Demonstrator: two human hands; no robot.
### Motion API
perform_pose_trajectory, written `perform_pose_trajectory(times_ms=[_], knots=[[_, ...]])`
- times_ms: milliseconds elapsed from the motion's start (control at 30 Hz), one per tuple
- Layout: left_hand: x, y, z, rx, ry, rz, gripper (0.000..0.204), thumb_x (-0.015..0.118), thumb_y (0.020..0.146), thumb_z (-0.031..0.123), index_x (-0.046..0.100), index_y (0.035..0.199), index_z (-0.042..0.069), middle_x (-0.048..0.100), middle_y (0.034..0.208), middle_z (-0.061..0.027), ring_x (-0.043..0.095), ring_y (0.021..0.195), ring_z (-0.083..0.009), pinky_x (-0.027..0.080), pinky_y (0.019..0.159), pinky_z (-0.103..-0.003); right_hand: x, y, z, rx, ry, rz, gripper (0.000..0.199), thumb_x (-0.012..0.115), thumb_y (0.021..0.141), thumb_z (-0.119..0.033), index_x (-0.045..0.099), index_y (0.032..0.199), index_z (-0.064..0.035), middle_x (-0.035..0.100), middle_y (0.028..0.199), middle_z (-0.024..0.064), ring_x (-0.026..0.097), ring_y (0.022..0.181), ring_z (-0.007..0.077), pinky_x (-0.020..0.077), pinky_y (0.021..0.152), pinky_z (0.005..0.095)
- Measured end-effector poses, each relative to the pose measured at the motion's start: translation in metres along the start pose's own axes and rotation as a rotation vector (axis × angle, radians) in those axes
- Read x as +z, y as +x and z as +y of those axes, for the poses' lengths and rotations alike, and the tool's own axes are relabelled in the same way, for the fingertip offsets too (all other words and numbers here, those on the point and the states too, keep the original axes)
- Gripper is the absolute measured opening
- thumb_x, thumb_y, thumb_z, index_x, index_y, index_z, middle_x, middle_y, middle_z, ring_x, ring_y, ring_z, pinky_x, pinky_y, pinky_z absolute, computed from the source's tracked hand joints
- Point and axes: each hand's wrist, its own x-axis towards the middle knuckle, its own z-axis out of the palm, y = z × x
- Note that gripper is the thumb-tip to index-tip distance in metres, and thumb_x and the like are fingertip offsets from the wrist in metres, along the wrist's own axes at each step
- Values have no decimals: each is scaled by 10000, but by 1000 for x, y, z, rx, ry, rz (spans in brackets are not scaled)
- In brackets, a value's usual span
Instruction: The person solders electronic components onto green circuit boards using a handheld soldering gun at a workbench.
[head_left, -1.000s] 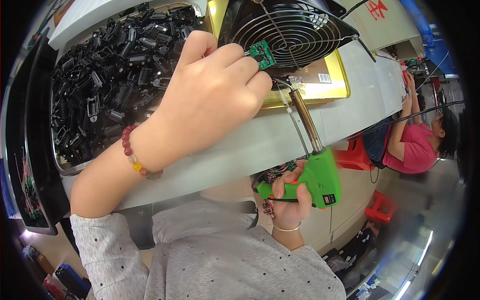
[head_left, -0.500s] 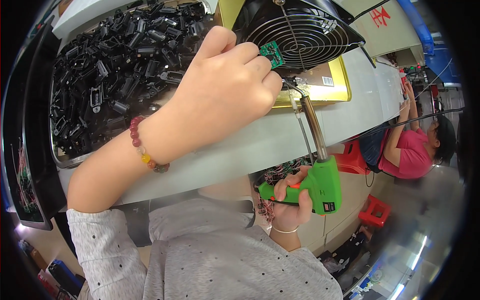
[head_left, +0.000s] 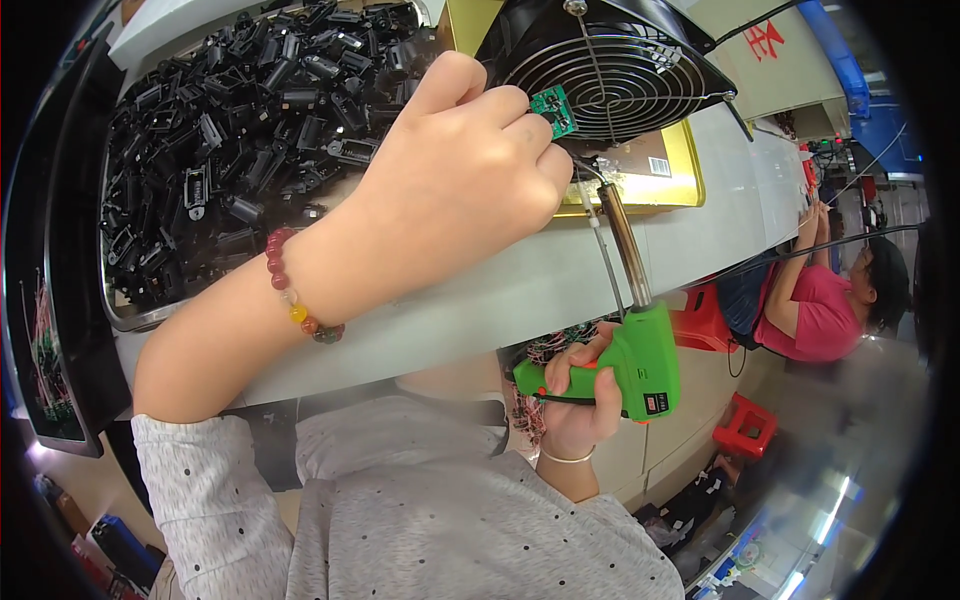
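Observation:
My right hand (head_left: 575, 405) is wrapped round the handle of a green soldering gun (head_left: 645, 365). Its metal barrel points up and away, and a thin feed tube runs beside it. The bent tip (head_left: 590, 170) reaches in beside the curled fingers of my left hand (head_left: 490, 150). Those fingers are closed, and a small green circuit board (head_left: 553, 111) sticks out past the knuckles. What else the fingers pinch, and whether the tip touches it, is hidden behind my hand. A black fan with a round wire guard (head_left: 610, 85) stands just beyond the board.
To the left, a metal tray (head_left: 150, 318) holds a heap of black plastic parts (head_left: 270, 130). The fan rests on a gold box (head_left: 685, 170) on the white table (head_left: 440, 315). Wired boards lie in a dark tray (head_left: 60, 350) at far left. A person in pink (head_left: 815, 310) works at right.
My left hand and the circuit board have shifted slightly right. The soldering gun has moved a little up and to the left, its tip staying beside my left hand.

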Motion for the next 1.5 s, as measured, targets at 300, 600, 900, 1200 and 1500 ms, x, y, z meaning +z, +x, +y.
perform_pose_trajectory(times_ms=[300,600,900,1200,1500], knots=[[0,1,-1,3,1,-3,57,563,595,115,524,631,93,441,564,18,446,581,-128,316,614,-273,1,-9,-7,-30,128,-56,397,488,760,-220,400,1065,18,491,960,128,434,470,129,342,421,250],[0,1,-1,7,-2,-3,50,548,598,119,507,617,97,436,565,16,442,586,-128,312,612,-271,-1,-2,-7,-49,201,3,401,486,762,-222,388,1079,2,494,975,102,416,462,121,323,423,238],[0,2,0,4,5,-14,47,536,607,122,495,611,101,433,565,14,444,590,-130,311,613,-272,0,-2,-9,-51,234,7,395,477,769,-224,390,1082,1,503,979,101,412,464,118,328,425,238],[-24,10,3,-41,43,-15,119,592,594,127,481,631,105,431,561,10,449,584,-136,314,619,-279,-6,-2,-8,-61,220,6,386,469,766,-214,400,1079,0,505,985,106,409,458,116,331,423,238],[-44,18,19,-305,-381,-197,364,645,682,194,428,939,55,476,549,-5,492,533,-183,327,564,-291,-10,-6,-11,-35,271,50,366,461,769,-212,409,1063,0,501,985,100,414,470,118,333,424,241]])
